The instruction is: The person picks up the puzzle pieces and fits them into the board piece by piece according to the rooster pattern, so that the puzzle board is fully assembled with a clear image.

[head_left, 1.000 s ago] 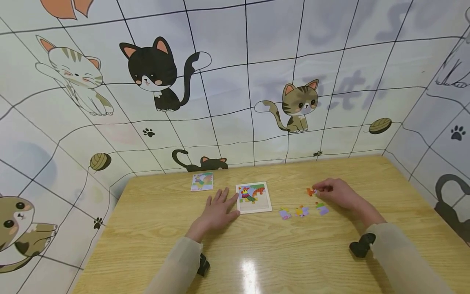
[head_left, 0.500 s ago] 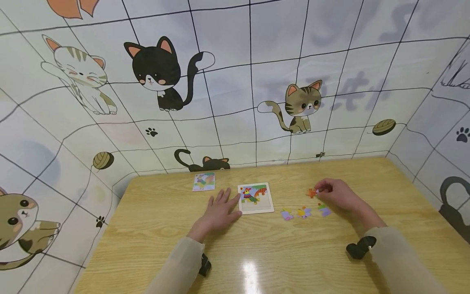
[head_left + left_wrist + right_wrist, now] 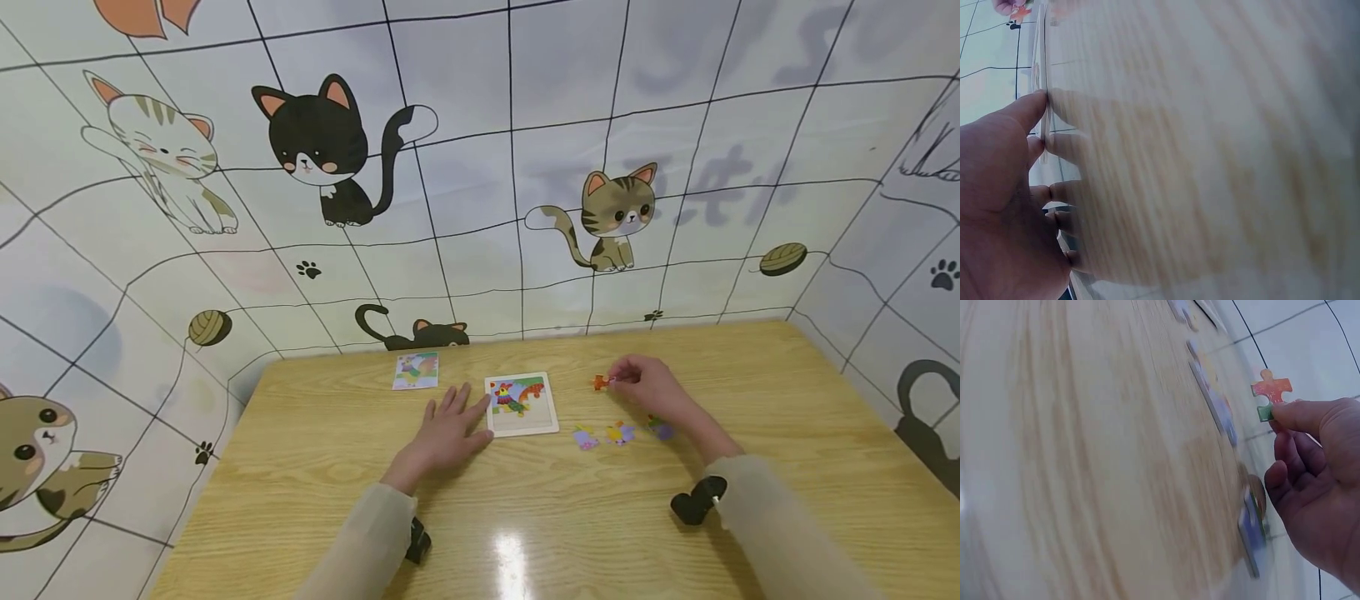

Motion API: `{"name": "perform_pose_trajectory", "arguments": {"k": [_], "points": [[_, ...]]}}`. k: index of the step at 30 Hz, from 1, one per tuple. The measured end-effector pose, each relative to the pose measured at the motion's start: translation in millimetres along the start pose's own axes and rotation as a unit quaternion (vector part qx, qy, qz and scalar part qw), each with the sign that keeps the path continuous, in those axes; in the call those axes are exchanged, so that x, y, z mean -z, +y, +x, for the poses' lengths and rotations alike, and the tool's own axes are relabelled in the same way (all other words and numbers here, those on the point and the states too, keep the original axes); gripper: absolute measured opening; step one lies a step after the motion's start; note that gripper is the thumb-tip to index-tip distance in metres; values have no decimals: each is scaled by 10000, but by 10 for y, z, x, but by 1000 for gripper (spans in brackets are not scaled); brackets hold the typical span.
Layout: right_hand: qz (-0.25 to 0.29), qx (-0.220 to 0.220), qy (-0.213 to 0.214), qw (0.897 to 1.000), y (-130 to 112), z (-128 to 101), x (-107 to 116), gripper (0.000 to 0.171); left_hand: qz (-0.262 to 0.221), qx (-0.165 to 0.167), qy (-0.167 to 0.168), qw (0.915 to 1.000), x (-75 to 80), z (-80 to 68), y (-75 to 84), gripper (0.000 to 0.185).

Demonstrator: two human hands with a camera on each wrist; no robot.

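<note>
My right hand (image 3: 651, 387) pinches an orange jigsaw piece (image 3: 1270, 387) with a green corner between thumb and fingers, above the table. To its left lies a white puzzle tray (image 3: 556, 417), its upper part filled with a picture of a colourful rooster and its lower part bare. My left hand (image 3: 442, 429) lies spread on the table, with thumb and forefinger touching the tray's left edge. Three loose pieces lie in a row in front of the right hand: a purple piece (image 3: 586, 437), a yellow and purple piece (image 3: 620, 433) and a green and purple piece (image 3: 660, 427).
A square picture card (image 3: 416, 371) of the rooster lies at the back left of the wooden table (image 3: 337, 442). Behind the table rises a wall (image 3: 472, 183) with printed cats, and more wall closes in both sides.
The right hand has lifted the orange jigsaw piece and moved left with it, towards the tray. The left hand has stayed at the tray's edge.
</note>
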State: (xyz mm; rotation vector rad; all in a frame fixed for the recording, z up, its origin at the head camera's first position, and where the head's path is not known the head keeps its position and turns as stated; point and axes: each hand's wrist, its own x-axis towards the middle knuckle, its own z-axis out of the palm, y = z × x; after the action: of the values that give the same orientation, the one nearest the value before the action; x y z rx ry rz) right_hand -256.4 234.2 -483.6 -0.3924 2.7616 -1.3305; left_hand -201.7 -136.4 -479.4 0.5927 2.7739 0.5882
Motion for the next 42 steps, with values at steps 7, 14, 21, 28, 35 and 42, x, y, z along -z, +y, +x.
{"name": "perform_pose_trajectory", "arguments": {"k": [7, 14, 21, 28, 35, 42], "points": [[304, 118, -129, 9994, -169, 109, -208, 10, 74, 33, -17, 10000, -8, 9, -13, 64], [429, 395, -435, 9973, -338, 170, -417, 9, 70, 29, -16, 10000, -13, 11, -21, 64], [624, 505, -616, 9949, -466, 210, -574, 12, 46, 31, 17, 10000, -5, 3, -12, 64], [572, 504, -709, 9946, -500, 248, -675, 11, 64, 59, 28, 10000, 0, 3, 7, 64], [445, 434, -778, 9950, -539, 253, -705, 11, 111, 49, 20, 9999, -3, 1, -5, 64], [318, 444, -871, 9947, -555, 261, -717, 13, 70, 74, -1, 9999, 0, 5, -3, 64]]}}
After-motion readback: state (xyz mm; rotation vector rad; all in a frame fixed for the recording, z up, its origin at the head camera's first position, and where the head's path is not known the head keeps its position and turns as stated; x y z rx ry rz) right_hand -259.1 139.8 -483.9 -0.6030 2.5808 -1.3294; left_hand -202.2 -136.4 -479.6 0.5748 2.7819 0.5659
